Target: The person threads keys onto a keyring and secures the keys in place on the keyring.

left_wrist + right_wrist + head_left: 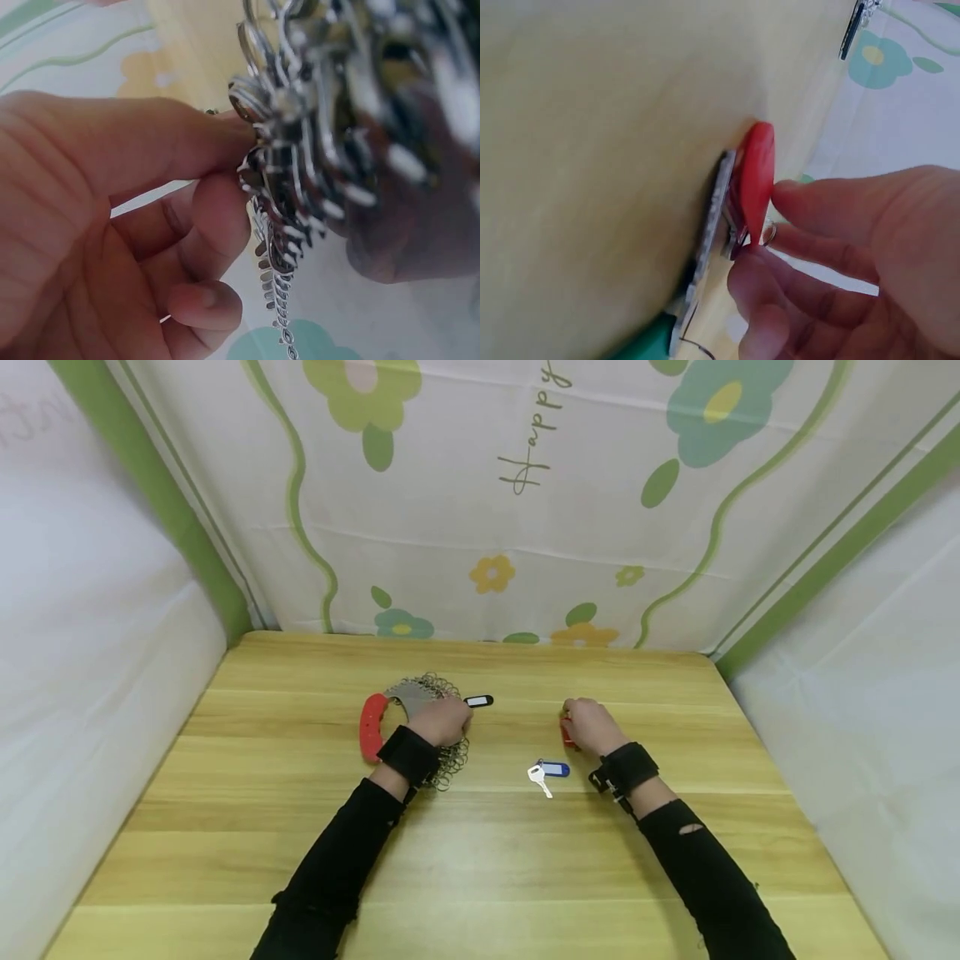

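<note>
Operator: What is the left grip (pixel 441 721) doing?
Technician: It is pinching the metal rings (pixel 311 120). The red handle (pixel 371 729) is lying on the desk (pixel 465 868), to the left of the rings. The black tag (pixel 478 701) is resting just beside this grip.
Operator: Is the right grip (pixel 594 727) holding anything?
Technician: Yes, it is pinching the red tag (pixel 756 180) at the desk surface, well apart from the rings.
Operator: What is lying between the 2 grips?
Technician: 1 key (pixel 537 777) and 1 blue tag (pixel 556 769) are lying together, nearer the right grip.
</note>
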`<act>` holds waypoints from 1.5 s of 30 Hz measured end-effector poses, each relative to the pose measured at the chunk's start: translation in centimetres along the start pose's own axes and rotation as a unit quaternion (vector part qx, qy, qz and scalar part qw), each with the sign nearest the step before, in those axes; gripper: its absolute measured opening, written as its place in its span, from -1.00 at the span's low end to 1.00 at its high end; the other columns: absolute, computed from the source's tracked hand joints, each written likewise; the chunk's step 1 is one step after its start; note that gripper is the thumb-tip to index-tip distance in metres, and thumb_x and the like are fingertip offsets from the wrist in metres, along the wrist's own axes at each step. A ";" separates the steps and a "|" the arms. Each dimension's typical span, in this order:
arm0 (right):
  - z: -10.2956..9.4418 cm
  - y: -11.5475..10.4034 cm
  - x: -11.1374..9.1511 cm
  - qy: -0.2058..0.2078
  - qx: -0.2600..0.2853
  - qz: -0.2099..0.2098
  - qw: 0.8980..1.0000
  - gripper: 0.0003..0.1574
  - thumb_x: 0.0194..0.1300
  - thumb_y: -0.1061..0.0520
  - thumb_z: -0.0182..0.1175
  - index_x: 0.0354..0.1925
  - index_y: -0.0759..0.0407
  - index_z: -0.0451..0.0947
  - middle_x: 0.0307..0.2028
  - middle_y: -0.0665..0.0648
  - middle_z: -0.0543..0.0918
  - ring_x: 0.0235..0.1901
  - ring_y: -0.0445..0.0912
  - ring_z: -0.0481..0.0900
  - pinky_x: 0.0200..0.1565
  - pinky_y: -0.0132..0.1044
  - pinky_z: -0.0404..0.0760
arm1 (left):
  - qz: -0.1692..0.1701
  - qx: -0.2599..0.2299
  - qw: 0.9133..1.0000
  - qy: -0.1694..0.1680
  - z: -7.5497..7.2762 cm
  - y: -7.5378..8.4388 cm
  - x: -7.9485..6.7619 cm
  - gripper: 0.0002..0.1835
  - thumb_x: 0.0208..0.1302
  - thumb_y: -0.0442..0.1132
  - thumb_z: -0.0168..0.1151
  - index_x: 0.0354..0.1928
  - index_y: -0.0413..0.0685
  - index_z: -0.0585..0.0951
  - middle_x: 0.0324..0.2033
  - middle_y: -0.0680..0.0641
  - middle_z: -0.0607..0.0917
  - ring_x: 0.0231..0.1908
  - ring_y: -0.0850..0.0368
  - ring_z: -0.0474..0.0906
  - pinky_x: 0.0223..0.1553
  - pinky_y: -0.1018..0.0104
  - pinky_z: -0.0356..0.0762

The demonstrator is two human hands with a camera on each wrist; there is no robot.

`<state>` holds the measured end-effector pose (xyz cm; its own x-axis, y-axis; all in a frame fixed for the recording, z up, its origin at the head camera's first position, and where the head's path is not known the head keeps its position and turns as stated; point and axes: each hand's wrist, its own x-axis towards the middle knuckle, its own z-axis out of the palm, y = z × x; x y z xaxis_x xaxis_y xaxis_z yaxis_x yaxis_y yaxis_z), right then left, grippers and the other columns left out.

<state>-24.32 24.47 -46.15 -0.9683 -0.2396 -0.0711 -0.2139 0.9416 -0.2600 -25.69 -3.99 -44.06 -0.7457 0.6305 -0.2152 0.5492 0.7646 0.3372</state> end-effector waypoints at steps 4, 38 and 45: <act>-0.1 -0.1 0.3 0.000 0.017 0.013 1.000 -0.81 0.32 0.31 0.03 -0.25 0.31 0.60 -0.39 0.21 0.59 -0.50 -0.06 0.50 -0.49 -0.29 0.49 | 0.003 0.012 1.000 -0.002 -0.2 0.3 0.1 -0.61 0.30 -0.48 0.08 -0.68 0.00 0.44 -0.78 0.09 0.19 -0.62 0.21 -0.05 -0.50 0.33 0.14; -2.1 -2.7 0.3 -0.021 0.127 0.046 0.991 -0.68 0.21 0.33 0.09 -0.04 0.37 0.50 -0.36 0.19 0.55 -0.50 -0.04 0.51 -0.51 -0.27 0.49 | -0.011 0.029 1.000 0.000 0.7 0.0 0.4 -0.71 0.36 -0.39 0.04 -0.56 -0.01 0.46 -0.66 0.01 0.28 -0.59 0.16 0.13 -0.45 0.31 0.18; -3.2 -3.4 -0.1 0.014 0.166 0.022 0.986 -0.71 0.25 0.32 0.02 -0.08 0.34 0.55 -0.45 0.14 0.49 -0.59 -0.08 0.35 -0.53 -0.28 0.34 | -0.006 -0.030 0.999 0.016 0.4 -0.5 0.2 -0.67 0.35 -0.39 -0.04 -0.62 -0.03 0.33 -0.68 0.02 0.20 -0.63 0.17 0.06 -0.48 0.31 0.15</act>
<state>-23.87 22.03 -42.17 -0.9799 -0.1891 -0.0642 -0.1217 0.8203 -0.5588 -25.95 -4.18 -44.63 -0.7642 0.6164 -0.1899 0.5176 0.7617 0.3897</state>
